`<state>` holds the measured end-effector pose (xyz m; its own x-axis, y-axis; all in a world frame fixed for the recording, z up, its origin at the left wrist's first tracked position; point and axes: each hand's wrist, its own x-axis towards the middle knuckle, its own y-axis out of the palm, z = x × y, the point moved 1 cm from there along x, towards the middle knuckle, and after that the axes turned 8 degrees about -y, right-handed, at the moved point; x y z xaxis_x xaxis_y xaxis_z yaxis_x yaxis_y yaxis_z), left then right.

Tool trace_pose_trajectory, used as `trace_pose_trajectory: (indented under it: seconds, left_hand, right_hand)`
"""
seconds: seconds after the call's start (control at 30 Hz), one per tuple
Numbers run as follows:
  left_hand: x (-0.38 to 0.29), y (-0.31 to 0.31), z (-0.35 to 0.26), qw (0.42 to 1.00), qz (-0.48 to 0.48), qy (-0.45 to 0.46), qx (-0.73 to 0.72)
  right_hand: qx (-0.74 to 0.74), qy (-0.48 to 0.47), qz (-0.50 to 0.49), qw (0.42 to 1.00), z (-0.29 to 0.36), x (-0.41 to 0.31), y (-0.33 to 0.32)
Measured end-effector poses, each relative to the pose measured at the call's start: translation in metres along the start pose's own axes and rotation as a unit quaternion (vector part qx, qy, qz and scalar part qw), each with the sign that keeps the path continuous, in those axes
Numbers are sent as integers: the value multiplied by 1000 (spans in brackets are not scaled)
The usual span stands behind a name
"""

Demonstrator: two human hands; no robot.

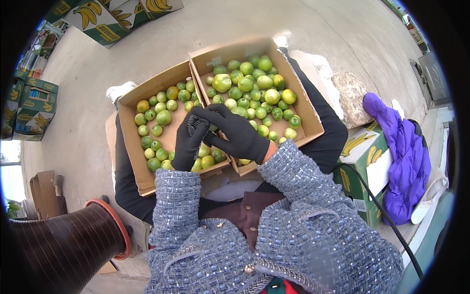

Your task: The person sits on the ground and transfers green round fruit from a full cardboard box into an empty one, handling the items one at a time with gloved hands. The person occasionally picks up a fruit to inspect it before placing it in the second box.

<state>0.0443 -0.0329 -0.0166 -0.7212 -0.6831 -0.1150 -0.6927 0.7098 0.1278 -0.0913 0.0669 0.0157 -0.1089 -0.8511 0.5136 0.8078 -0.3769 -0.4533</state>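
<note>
Two shallow cardboard boxes lie side by side between the person's legs. The left box (128, 136) holds green tomatoes (163, 117) around its edges, with bare cardboard in its middle. In the right box (312, 114), green tomatoes (245, 84) of mixed sizes are spread, a few turning yellow-orange. Both hands wear black knitted gloves and meet above the boxes' shared side. My left hand (190, 141) is curled, its thumb side up; my right hand (238, 132) reaches across and touches its fingers. Whether something small is between the fingers is hidden.
A brown ribbed pot (73, 242) with an orange rim stands at lower left. To the right are a rough stone (352, 99), a banana carton (361, 158), a purple garment (404, 161) and a black cable (382, 209). More banana cartons (36, 106) stand at left and upper left.
</note>
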Motion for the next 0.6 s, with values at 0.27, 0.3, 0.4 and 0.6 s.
trace_pose_trajectory:
  seconds: [0.27,0.3,0.4,0.6]
  left_hand:
    - [-25,-12,-19,997,-40,-37,49]
    - [-28,-20,-21,996,-58,-35,65]
    - [-42,-33,-2,992,-72,-97,45]
    - [-56,-35,16,986,-36,-145,80]
  right_hand:
    - [173,246,-170,938,-44,-49,-44]
    - [149,259,-182,937,-47,-55,-54]
    - [68,254,-204,943,-56,-82,-74]
    - [-289,275,-57,915,-36,-100,-89]
